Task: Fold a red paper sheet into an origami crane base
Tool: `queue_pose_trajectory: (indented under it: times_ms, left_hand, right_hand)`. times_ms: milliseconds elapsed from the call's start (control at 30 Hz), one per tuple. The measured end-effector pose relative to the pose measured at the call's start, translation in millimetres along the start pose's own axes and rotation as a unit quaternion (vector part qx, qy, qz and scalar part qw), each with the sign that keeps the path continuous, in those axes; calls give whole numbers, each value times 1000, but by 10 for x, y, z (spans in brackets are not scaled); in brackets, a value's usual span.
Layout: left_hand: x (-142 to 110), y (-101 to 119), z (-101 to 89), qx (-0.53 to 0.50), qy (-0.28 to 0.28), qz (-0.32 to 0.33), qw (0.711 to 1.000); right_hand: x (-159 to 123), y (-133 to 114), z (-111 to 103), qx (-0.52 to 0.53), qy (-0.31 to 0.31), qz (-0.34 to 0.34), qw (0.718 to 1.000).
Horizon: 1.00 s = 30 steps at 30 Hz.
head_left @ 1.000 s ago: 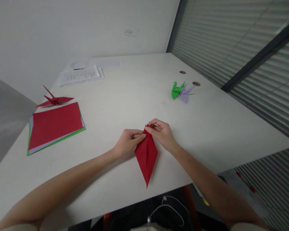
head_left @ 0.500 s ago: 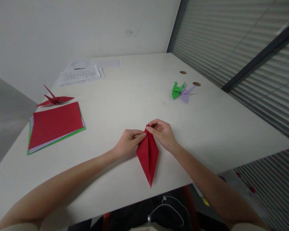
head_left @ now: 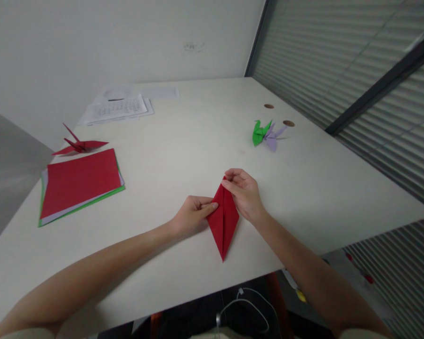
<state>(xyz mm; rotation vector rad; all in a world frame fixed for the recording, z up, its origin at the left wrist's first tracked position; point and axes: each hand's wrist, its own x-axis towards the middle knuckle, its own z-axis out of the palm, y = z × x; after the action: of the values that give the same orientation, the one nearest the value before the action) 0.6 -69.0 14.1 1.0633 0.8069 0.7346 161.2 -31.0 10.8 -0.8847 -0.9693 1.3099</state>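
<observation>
A red sheet of origami paper (head_left: 223, 226), folded into a long diamond with a crease down its middle, is held over the near part of the table. My left hand (head_left: 195, 213) pinches its left edge, thumb on top and fingers beneath. At the far tip, my right hand (head_left: 245, 192) grips the paper between thumb and fingers. The diamond's lower point faces me and hangs free of both hands. My fingers hide the underside of the paper.
On the left, a stack of coloured paper (head_left: 81, 183) lies before a red paper crane (head_left: 80, 145). Written sheets (head_left: 116, 109) lie farther back. A green crane (head_left: 260, 133) and a lilac crane (head_left: 271, 139) stand near two round table holes (head_left: 289, 123) on the right, beside window blinds (head_left: 339, 61).
Both hands have shifted slightly right with the folded paper. My right hand has moved up with the far tip, while my left hand now grips lower along the left edge.
</observation>
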Motion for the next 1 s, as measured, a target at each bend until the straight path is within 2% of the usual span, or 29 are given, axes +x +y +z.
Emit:
queue_pose_trajectory:
  times_ms: [267, 467, 700, 1000]
  left_hand:
    - [-21, 42, 17, 6, -4, 6, 1000]
    - [12, 68, -13, -3, 52, 21, 998]
    - [33, 27, -40, -43, 101, 33, 993]
    - [25, 59, -28, -56, 113, 33, 991]
  right_hand:
    - [-17, 3, 21, -30, -2, 7, 1000]
    - [-71, 77, 73, -41, -36, 27, 998]
    - [-42, 146, -3, -37, -69, 88, 993]
    - [-74, 95, 39, -61, -76, 50, 994]
